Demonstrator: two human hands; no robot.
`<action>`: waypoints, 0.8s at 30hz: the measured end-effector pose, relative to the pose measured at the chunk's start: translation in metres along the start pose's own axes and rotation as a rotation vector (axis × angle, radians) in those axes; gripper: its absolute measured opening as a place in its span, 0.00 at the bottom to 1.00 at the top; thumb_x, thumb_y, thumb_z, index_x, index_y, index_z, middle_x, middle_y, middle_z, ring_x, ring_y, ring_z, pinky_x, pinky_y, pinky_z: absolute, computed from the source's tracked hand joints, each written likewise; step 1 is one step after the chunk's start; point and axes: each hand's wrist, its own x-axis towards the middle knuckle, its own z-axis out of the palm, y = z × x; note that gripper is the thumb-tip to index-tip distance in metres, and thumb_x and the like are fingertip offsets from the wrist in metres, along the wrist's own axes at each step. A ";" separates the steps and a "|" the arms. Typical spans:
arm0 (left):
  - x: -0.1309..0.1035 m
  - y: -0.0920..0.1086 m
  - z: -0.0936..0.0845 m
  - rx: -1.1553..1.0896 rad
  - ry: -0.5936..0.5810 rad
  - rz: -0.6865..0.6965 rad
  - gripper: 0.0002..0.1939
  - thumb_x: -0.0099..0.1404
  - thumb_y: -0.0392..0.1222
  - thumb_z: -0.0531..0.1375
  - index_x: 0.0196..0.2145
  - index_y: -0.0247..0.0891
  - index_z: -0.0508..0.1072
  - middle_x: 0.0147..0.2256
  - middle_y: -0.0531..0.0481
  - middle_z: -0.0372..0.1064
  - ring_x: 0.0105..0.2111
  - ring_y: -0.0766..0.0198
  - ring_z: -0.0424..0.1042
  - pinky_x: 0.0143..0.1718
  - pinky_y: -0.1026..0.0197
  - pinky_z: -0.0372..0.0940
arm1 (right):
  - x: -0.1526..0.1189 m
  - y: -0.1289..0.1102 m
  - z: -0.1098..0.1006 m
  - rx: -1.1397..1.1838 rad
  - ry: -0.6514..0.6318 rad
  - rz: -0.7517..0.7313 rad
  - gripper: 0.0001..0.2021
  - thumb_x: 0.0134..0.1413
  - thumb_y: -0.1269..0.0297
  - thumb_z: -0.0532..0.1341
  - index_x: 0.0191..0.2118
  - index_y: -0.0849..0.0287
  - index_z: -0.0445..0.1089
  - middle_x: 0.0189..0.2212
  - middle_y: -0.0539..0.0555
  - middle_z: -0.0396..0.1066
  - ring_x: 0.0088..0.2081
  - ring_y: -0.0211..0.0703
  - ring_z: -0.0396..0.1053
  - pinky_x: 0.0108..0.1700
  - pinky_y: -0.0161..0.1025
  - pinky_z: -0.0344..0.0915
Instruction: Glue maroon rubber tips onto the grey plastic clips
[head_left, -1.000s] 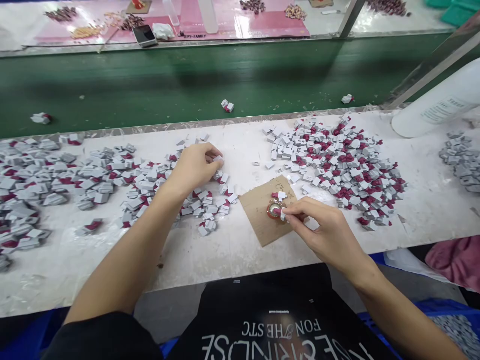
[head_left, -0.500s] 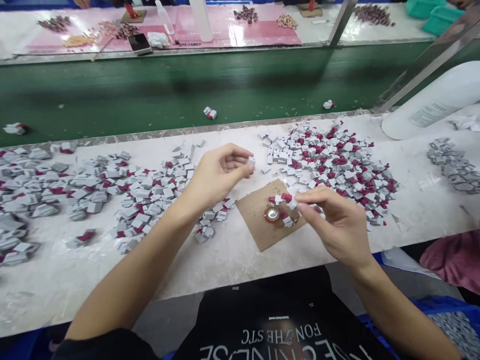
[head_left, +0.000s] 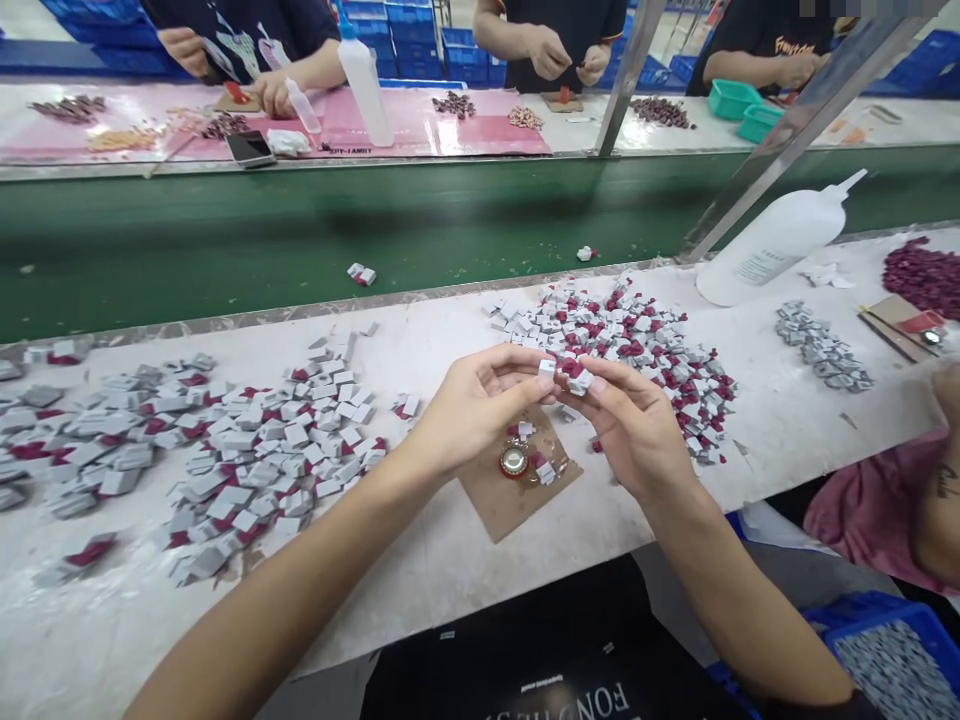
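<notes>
My left hand (head_left: 484,405) pinches a small light-grey plastic block (head_left: 547,369) between thumb and fingertips. Close beside it, my right hand (head_left: 641,415) grips a small maroon-and-white plastic piece (head_left: 577,378). The two pieces are very near each other; whether they touch I cannot tell. Below the hands lies a brown cardboard square (head_left: 495,510), partly covered by my left hand. On it sit a bottle cap (head_left: 514,460) and a few small maroon-and-white pieces (head_left: 545,472), with wet, shiny spots around them.
Maroon-and-white pieces (head_left: 634,335) are heaped behind my right hand, and grey-and-maroon pieces (head_left: 292,440) spread to the left. A white squeeze bottle (head_left: 780,240) leans at the right by a metal post (head_left: 750,180). Beyond the green belt (head_left: 262,250), several people work.
My hands have come together above the cardboard, bringing the grey block next to the maroon-and-white piece. The view has tilted up and shifted right, showing the people across the belt.
</notes>
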 end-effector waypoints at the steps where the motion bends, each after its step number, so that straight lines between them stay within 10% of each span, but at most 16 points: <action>1: 0.000 -0.001 0.000 0.010 0.001 -0.003 0.15 0.67 0.46 0.77 0.47 0.38 0.84 0.48 0.42 0.86 0.46 0.53 0.86 0.56 0.48 0.80 | 0.000 0.000 -0.001 -0.023 0.002 -0.002 0.10 0.60 0.52 0.79 0.46 0.44 0.88 0.45 0.50 0.88 0.51 0.50 0.85 0.63 0.59 0.81; 24: 0.000 0.008 -0.022 0.233 -0.081 -0.024 0.16 0.63 0.52 0.78 0.42 0.42 0.84 0.36 0.45 0.86 0.38 0.51 0.86 0.44 0.49 0.81 | 0.016 -0.016 0.002 -0.366 -0.219 -0.042 0.07 0.64 0.61 0.75 0.47 0.48 0.89 0.40 0.53 0.85 0.43 0.47 0.84 0.50 0.48 0.84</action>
